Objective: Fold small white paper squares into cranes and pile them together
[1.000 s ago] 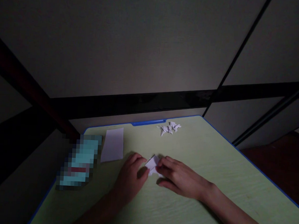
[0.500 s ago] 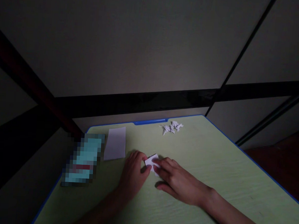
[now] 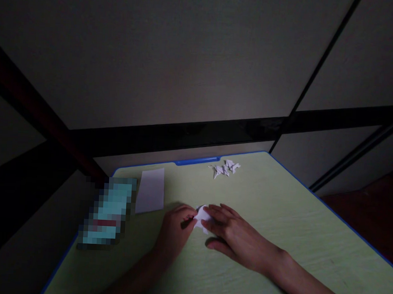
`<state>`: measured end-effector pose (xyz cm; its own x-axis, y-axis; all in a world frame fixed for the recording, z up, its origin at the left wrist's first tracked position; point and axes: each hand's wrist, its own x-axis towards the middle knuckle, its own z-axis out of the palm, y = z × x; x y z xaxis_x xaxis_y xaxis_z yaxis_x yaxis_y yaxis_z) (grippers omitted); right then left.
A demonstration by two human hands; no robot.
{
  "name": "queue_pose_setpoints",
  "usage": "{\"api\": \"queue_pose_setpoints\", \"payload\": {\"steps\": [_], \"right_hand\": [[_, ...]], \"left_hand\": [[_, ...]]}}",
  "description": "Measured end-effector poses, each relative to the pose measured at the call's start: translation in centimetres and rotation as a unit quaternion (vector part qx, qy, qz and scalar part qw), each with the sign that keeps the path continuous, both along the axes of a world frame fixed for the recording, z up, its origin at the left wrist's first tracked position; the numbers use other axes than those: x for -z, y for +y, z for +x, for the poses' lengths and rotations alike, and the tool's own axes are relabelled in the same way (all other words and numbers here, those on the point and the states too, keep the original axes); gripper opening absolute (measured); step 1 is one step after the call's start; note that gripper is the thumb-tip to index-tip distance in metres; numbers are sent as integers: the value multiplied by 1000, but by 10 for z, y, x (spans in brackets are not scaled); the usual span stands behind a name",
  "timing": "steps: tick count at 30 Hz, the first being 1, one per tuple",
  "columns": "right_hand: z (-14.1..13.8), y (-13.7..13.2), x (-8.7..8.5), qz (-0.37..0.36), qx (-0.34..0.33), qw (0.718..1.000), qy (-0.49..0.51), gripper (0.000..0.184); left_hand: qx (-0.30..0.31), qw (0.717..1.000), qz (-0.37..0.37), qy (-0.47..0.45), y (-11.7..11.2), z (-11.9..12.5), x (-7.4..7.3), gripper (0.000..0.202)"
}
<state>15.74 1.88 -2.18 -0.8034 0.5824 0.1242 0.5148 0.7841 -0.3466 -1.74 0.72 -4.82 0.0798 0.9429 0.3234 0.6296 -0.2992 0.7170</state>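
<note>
On the pale green table (image 3: 278, 221) both my hands work a small folded piece of white paper (image 3: 202, 216) lying near the middle. My left hand (image 3: 174, 231) pinches the paper's left edge with fingers curled. My right hand (image 3: 233, 236) lies over its right part, fingers pressed together and flat on it. Most of the paper is hidden under the fingers.
A flat white sheet (image 3: 150, 190) lies left of my hands. A blurred teal object (image 3: 107, 212) sits at the table's left edge. Several small folded white paper pieces (image 3: 224, 168) lie near the far edge, by a blue rim handle (image 3: 197, 159). Dark wall panels stand behind.
The paper piece has turned and flattened between my fingers. My left fingers closed on its left edge; my right fingers slid further over it. The view barely shifted.
</note>
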Motion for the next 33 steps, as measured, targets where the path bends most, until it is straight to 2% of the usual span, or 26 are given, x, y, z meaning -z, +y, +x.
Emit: {"api": "queue_pose_setpoints", "payload": {"steps": [5, 10, 16, 22, 33], "right_hand": [[-1, 1, -1, 15, 5, 1000, -5, 35], [-2, 0, -1, 19, 15, 1000, -4, 35], [-2, -2, 0, 8, 21, 1000, 0, 34], [1, 0, -1, -5, 29, 1000, 0, 36], [7, 10, 3, -21, -16, 1000, 0, 37]], "left_hand": [[73, 994, 73, 34, -2, -1, 2, 19], [121, 984, 107, 76, 0, -2, 2, 21], [152, 974, 88, 141, 1, -5, 8, 23], [168, 970, 63, 165, 2, -8, 16, 24], [171, 965, 68, 185, 2, -6, 4, 19]]}}
